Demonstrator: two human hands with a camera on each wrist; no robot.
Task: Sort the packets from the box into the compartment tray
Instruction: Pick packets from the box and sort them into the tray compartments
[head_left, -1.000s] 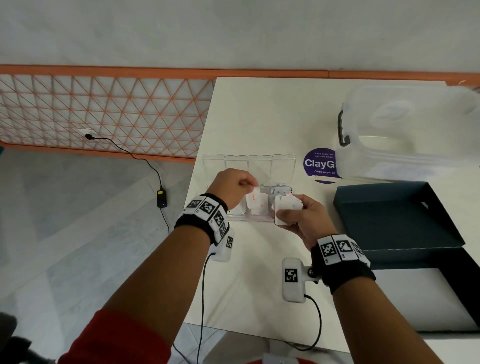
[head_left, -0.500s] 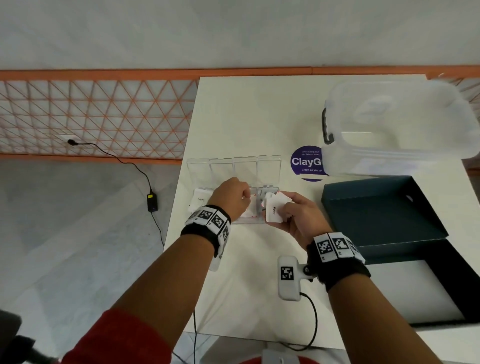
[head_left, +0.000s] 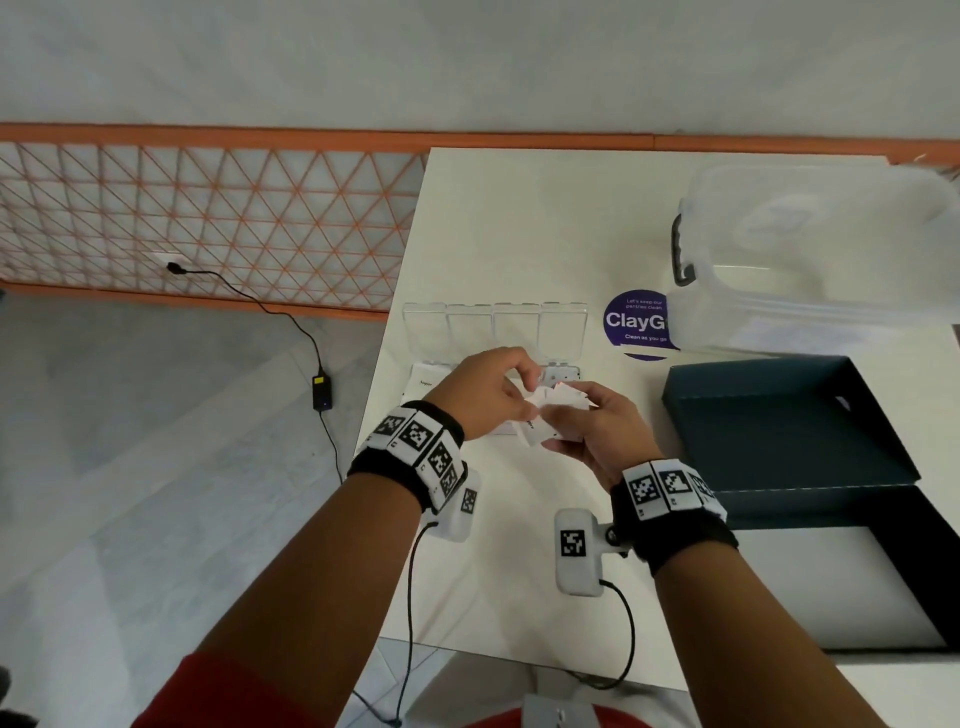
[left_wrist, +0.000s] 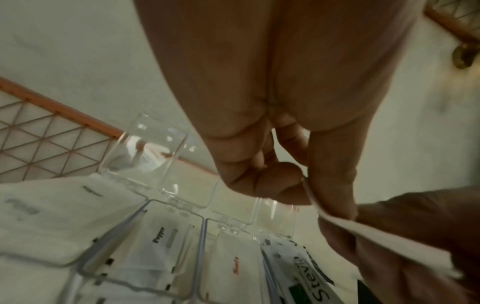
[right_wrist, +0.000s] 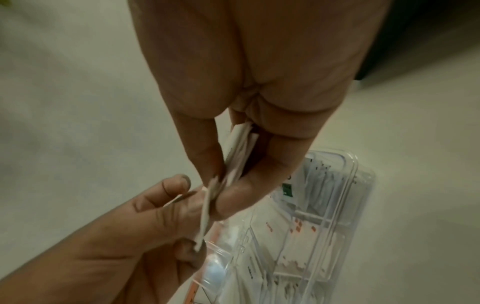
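Note:
My right hand (head_left: 563, 415) holds a small stack of white packets (right_wrist: 240, 152) between thumb and fingers, just above the near edge of the clear compartment tray (head_left: 566, 371). My left hand (head_left: 522, 410) meets it from the left and pinches the edge of one packet (right_wrist: 205, 214) in that stack. In the left wrist view the left hand (left_wrist: 306, 195) grips that packet's edge over the tray, whose compartments hold sugar packets (left_wrist: 64, 216), pepper packets (left_wrist: 158, 236), salt packets (left_wrist: 235, 267) and stevia packets (left_wrist: 309, 277). The dark blue box (head_left: 779, 426) lies open to the right.
The tray's clear lids (head_left: 493, 327) stand open at its far side. A large clear storage bin (head_left: 810, 260) sits at the back right, beside a purple sticker (head_left: 636, 322). The table's left edge (head_left: 387, 364) runs just left of the tray.
My left hand carried a salt packet down to the tray, then came back right to the stack. It now pinches another packet there. The right hand stayed near the tray with its stack.

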